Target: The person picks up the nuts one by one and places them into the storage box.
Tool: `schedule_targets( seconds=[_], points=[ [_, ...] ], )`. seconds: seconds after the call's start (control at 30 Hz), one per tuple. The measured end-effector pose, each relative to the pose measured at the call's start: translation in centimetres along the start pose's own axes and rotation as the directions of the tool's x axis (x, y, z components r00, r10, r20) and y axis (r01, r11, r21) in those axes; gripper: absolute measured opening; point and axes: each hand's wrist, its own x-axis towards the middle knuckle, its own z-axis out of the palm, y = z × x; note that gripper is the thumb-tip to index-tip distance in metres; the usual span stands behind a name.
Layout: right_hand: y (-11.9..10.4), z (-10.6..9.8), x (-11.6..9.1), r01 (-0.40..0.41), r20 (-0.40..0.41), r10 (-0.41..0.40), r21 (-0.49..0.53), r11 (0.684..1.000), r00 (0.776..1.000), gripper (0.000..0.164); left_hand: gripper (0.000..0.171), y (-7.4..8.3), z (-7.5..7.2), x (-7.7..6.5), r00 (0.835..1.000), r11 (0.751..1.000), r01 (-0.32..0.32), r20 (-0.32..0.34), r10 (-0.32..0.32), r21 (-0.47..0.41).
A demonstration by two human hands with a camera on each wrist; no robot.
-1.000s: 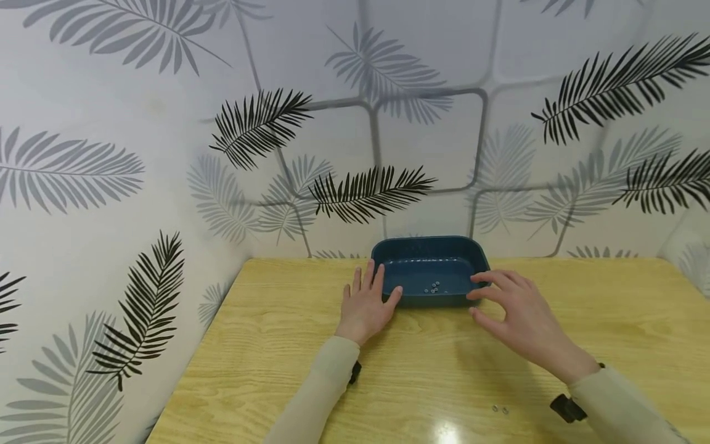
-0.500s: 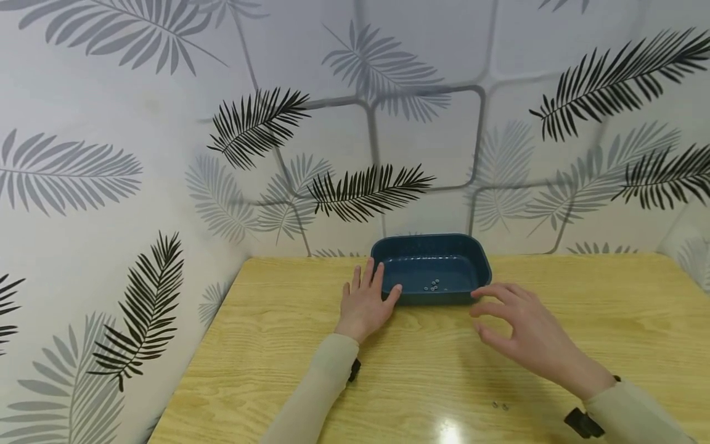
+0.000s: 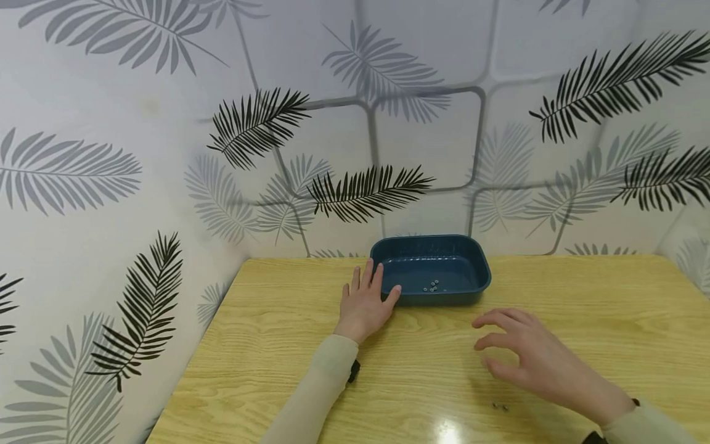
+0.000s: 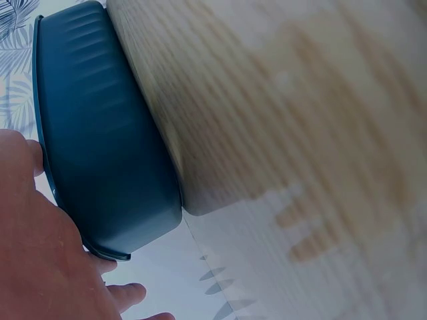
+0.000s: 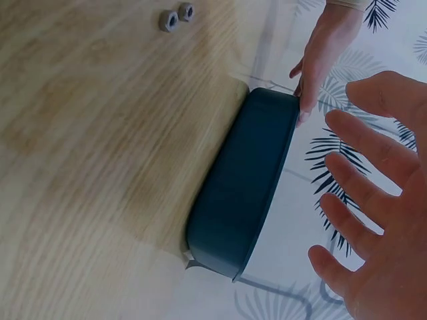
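Observation:
A dark blue rectangular tray (image 3: pixel 429 298) stands at the table's back edge, with several small metal nuts (image 3: pixel 434 288) on its floor. My left hand (image 3: pixel 366 308) rests on its front left corner, fingers spread over the rim; in the left wrist view that hand (image 4: pixel 40 247) lies along the rim. To the right and in front of the tray, my right hand (image 3: pixel 527 357) hovers over the table with loosely bent fingers and nothing in them. Two hex nuts (image 5: pixel 177 17) lie on the wood in the right wrist view, just below that hand in the head view.
The light wooden table (image 3: pixel 266 345) meets a wall (image 3: pixel 344 123) with a leaf pattern right behind the tray. A second wall stands along the left side. Dark wrist-camera mounts (image 3: pixel 354 371) sit at the cuffs.
My right hand has drawn back from the tray's right front corner, toward me and the two nuts on the table. The left hand and the tray have stayed in place.

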Motion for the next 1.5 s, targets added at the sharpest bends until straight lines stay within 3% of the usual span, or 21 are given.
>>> schedule_targets(
  seconds=[0.43,0.9,1.2,1.5],
  points=[
    [-0.2,0.8,-1.5,0.044,-0.016,-0.044,-0.039,0.998,0.999,0.022,0.075,0.0,0.0,0.1,1.000,1.000,-0.005,-0.008,0.005,-0.011],
    [0.4,2.7,-3.4,0.073,0.049,-0.072,-0.035,0.997,0.996,0.028,0.075,0.2,0.0,-0.1,1.000,1.000,-0.004,-0.005,0.003,-0.022],
    [-0.2,3.0,-3.7,-0.057,0.224,0.049,0.027,0.998,0.973,0.023,0.075,0.2,-0.1,-0.1,1.000,0.999,-0.006,-0.012,0.005,-0.039],
    [0.1,3.4,-4.0,-0.101,0.288,0.078,0.066,0.993,0.954,0.018,0.075,0.0,0.1,0.0,1.000,0.999,0.002,-0.009,-0.003,-0.038]
  ],
)
